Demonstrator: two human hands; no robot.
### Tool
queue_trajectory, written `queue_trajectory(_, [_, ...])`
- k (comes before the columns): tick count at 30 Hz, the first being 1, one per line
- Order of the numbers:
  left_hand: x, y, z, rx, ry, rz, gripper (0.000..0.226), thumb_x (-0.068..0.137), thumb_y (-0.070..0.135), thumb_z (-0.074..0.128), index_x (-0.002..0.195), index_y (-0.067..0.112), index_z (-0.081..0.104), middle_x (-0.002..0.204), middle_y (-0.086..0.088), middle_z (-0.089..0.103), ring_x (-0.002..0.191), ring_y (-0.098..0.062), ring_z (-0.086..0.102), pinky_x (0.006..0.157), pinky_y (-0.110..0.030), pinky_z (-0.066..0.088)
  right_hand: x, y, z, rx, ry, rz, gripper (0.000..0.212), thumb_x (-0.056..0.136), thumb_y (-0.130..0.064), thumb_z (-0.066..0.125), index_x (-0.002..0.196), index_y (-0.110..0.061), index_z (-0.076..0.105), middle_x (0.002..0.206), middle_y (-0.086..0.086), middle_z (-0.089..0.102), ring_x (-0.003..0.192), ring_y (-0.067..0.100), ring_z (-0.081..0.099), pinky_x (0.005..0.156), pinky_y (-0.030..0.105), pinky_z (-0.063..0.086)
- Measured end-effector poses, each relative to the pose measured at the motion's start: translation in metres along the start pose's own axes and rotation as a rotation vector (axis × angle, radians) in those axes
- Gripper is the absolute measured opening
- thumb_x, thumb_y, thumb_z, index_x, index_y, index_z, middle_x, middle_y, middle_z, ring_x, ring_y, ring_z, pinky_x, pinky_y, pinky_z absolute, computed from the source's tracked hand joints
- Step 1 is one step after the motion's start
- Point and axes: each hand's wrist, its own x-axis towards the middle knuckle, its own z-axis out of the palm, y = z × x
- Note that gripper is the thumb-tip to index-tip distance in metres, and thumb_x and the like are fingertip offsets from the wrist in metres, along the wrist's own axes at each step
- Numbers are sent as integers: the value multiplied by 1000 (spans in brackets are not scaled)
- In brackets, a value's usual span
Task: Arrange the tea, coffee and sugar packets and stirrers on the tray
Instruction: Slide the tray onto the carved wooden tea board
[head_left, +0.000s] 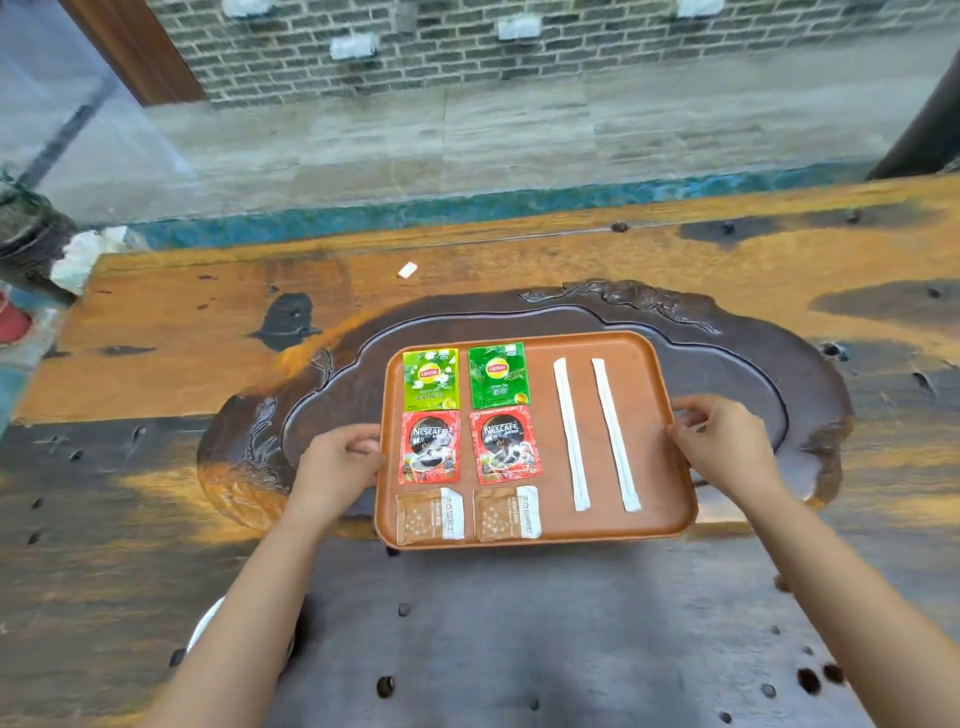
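An orange-brown tray (660, 499) lies in front of me on a carved dark wooden tea board. On its left half lie two green Lipton tea packets (431, 378) (498, 375), below them two red Nescafe coffee packets (430, 447) (505, 445), and nearest me two brown sugar packets (429, 516) (507, 513). Two white paper-wrapped stirrers (570, 433) (615, 433) lie side by side on the right half. My left hand (337, 465) grips the tray's left rim. My right hand (722, 441) grips the right rim.
The carved tea board (779, 384) rests on a worn orange and black wooden table (156, 338). A small white scrap (408, 269) lies on the table beyond the tray. A dark pot (26, 239) stands at the far left, a glass pane and brick wall behind.
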Motion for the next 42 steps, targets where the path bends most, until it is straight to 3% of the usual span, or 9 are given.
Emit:
queue_trajectory(3, [40,14,5,10,-6,23,39,78,2,55,75,38,68,72,1,73,77,-21,70,77,-39,57,37,-7,8,-19,9,12,26,83,-9,56,105,-14,70,80,2,60,89,32,64,83,35,48])
queue_trajectory(7, [88,20,12,13,-37,34,31,80,-4,51,94,15,71,78,-10,71,79,-24,69,78,-41,57,79,-10,28,0,11,55,30,81,-9,53,105,-17,70,78,2,64,87,31,65,81,33,50])
queue_trajectory(9, [106,19,17,31,-25,41,31,80,-4,50,91,19,69,79,-12,71,78,-24,69,79,-42,57,93,-9,39,-3,20,57,31,81,-8,53,104,-19,70,78,3,64,90,30,64,78,29,46])
queue_trajectory(13, [129,14,29,56,-5,49,35,80,-3,50,85,27,67,77,-9,72,77,-22,69,80,-43,56,109,-4,60,-8,54,51,30,82,-7,54,105,-17,70,91,11,71,94,30,63,81,31,46])
queue_trajectory(20, [137,-4,48,74,14,58,41,79,1,48,72,37,67,78,4,71,75,-19,69,80,-41,57,109,13,74,-39,58,54,29,82,-6,53,104,-15,70,92,13,72,93,32,63,77,29,45])
queue_trajectory(29, [137,-16,52,112,27,59,35,82,2,49,95,24,74,89,-4,74,88,-20,67,85,-43,54,107,17,80,-45,35,56,27,84,-6,52,103,-13,69,91,13,72,93,32,63,74,27,43])
queue_trajectory(35, [134,-19,51,121,17,61,38,83,3,46,99,27,72,82,-5,74,76,-18,69,79,-43,57,107,17,80,-42,29,46,27,84,-5,50,103,-11,68,92,13,72,93,32,62,72,25,39])
queue_trajectory(42, [132,-21,52,110,17,40,39,83,4,47,104,28,70,77,-5,74,78,-18,68,80,-42,57,102,17,79,-40,28,36,27,84,-6,52,106,-11,67,91,12,71,95,32,62,75,26,40])
